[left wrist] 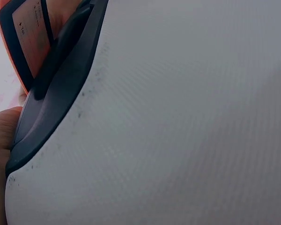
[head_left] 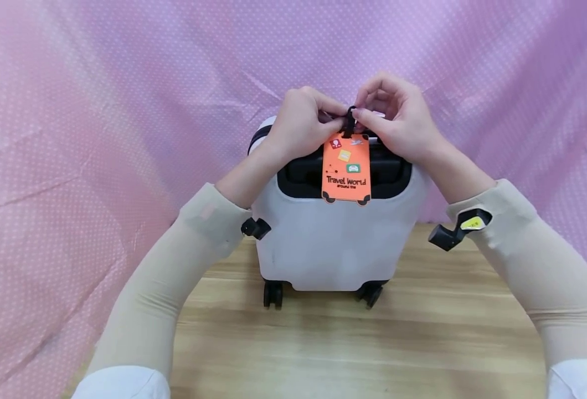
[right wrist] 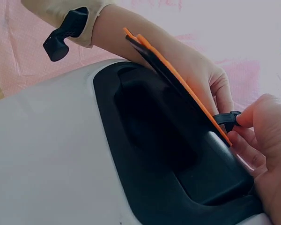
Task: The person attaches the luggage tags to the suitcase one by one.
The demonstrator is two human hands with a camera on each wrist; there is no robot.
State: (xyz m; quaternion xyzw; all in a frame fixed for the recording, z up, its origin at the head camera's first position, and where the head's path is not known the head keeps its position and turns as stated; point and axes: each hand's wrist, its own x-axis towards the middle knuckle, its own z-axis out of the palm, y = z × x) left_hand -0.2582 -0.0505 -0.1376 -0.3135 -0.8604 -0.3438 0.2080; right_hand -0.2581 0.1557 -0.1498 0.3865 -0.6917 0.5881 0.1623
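An orange luggage tag (head_left: 346, 166) printed "Travel World" hangs by a black strap (head_left: 350, 119) at the top of a white suitcase (head_left: 333, 238). My left hand (head_left: 300, 123) pinches the strap from the left between thumb and forefinger. From the other side, my right hand (head_left: 398, 113) pinches the strap near its buckle, thumb toward me. In the right wrist view the strap (right wrist: 223, 118) loops out behind the tag (right wrist: 185, 89), beside the black handle (right wrist: 218, 173). The tag's back, with a pale card (left wrist: 32, 35), shows in the left wrist view.
The suitcase stands on its black wheels (head_left: 273, 295) on a wood-grain surface (head_left: 323, 349). A pink dotted cloth (head_left: 149, 83) hangs behind and to the sides. Each sleeve carries a black wrist camera, the right one (head_left: 445, 237) jutting toward the suitcase.
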